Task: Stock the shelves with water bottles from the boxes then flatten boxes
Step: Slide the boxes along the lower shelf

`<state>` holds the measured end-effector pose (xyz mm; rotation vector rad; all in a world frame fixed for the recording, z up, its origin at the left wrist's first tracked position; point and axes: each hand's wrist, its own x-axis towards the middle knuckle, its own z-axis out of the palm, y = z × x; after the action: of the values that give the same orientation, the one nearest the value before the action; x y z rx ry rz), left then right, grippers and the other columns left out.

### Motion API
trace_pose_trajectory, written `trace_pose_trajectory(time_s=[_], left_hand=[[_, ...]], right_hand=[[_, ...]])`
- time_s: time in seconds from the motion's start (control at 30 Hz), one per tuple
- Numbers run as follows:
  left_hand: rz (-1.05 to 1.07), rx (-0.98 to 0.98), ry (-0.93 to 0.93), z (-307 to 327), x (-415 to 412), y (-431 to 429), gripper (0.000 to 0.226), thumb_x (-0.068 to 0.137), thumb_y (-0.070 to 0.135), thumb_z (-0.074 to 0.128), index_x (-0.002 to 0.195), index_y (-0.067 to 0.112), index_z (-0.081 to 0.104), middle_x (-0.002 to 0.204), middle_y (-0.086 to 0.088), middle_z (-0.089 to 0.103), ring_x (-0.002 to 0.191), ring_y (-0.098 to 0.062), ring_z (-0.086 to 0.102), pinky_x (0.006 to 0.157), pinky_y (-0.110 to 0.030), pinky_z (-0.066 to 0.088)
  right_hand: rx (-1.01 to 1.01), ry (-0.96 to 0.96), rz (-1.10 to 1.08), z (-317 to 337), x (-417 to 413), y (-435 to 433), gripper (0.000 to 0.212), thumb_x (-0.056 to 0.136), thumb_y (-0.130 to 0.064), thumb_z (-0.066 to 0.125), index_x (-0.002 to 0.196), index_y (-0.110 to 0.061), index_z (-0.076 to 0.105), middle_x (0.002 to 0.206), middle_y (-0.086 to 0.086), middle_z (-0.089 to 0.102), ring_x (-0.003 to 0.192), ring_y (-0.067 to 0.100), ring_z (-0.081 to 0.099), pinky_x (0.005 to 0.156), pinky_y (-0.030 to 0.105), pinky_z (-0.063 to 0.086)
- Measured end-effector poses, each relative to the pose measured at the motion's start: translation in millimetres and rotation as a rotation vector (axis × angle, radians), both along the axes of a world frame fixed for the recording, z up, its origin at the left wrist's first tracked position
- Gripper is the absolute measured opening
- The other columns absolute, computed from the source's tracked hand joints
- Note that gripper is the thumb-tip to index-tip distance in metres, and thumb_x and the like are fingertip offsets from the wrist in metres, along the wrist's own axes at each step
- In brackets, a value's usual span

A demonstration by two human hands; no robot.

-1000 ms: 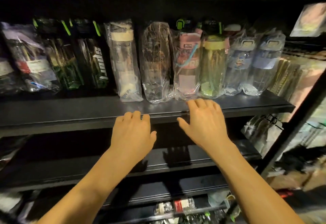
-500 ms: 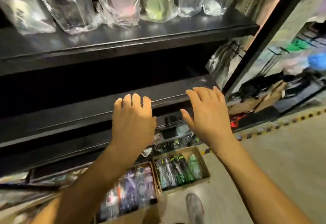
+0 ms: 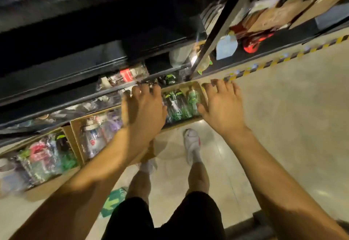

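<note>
Your left hand (image 3: 143,109), right hand (image 3: 221,107): both spread, empty, above cardboard box (image 3: 188,84) holding green bottles (image 3: 179,105); labels unreadable.

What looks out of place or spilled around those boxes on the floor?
Nothing stands out. The open cardboard boxes sit in a row on the floor along the shelves, wrapped bottles packed inside, none spilled. The left hand and right hand hover open above them. Blur would hide small damage.

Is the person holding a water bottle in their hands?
No, the left hand and the right hand are both open and empty, spread above the cardboard box of bottles.
</note>
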<state>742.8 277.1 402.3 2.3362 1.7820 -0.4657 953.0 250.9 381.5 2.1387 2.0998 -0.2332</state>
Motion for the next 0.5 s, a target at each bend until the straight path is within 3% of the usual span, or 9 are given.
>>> trace_pose_trajectory(time_s=[0.1, 0.27, 0.37, 0.5], left_hand=[[0.049, -0.115, -0.016, -63, 17, 6, 0.063, 0.092, 0.050, 0.062, 0.138, 0.009, 0.050, 0.127, -0.023, 0.057, 0.119, -0.044, 0.052, 0.097, -0.053, 0.047], [0.061, -0.192, 0.061, -161, 37, 6, 0.066, 0.095, 0.055, 0.052, 0.147, 0.014, 0.045, 0.144, -0.018, 0.051, 0.132, -0.043, 0.046, 0.102, -0.051, 0.042], [0.074, -0.187, 0.083, -221, 42, -2, 0.064, 0.093, 0.051, 0.056, 0.144, 0.012, 0.050, 0.147, -0.024, 0.051, 0.133, -0.045, 0.049, 0.105, -0.055, 0.043], [0.103, -0.228, 0.113, -299, 49, -19, 0.062, 0.091, 0.048, 0.060, 0.140, 0.011, 0.055, 0.149, -0.029, 0.049, 0.139, -0.048, 0.043, 0.105, -0.056, 0.042]], right_hand=[[-0.057, 0.041, -0.029, -61, 11, -5, 0.052, 0.084, -0.046, 0.068, 0.126, -0.016, 0.059, 0.126, 0.016, 0.060, 0.118, 0.042, 0.055, 0.116, 0.057, 0.033], [-0.133, 0.066, -0.059, -167, 17, -6, 0.053, 0.090, -0.053, 0.051, 0.129, -0.018, 0.059, 0.126, 0.016, 0.062, 0.118, 0.041, 0.056, 0.118, 0.058, 0.030], [-0.085, 0.068, -0.063, -231, 20, -6, 0.048, 0.088, -0.049, 0.058, 0.123, -0.016, 0.062, 0.117, 0.015, 0.064, 0.109, 0.041, 0.059, 0.113, 0.057, 0.036], [-0.178, 0.105, -0.043, -310, 22, -1, 0.053, 0.085, -0.050, 0.064, 0.128, -0.020, 0.062, 0.123, 0.014, 0.063, 0.115, 0.041, 0.058, 0.114, 0.054, 0.035]])
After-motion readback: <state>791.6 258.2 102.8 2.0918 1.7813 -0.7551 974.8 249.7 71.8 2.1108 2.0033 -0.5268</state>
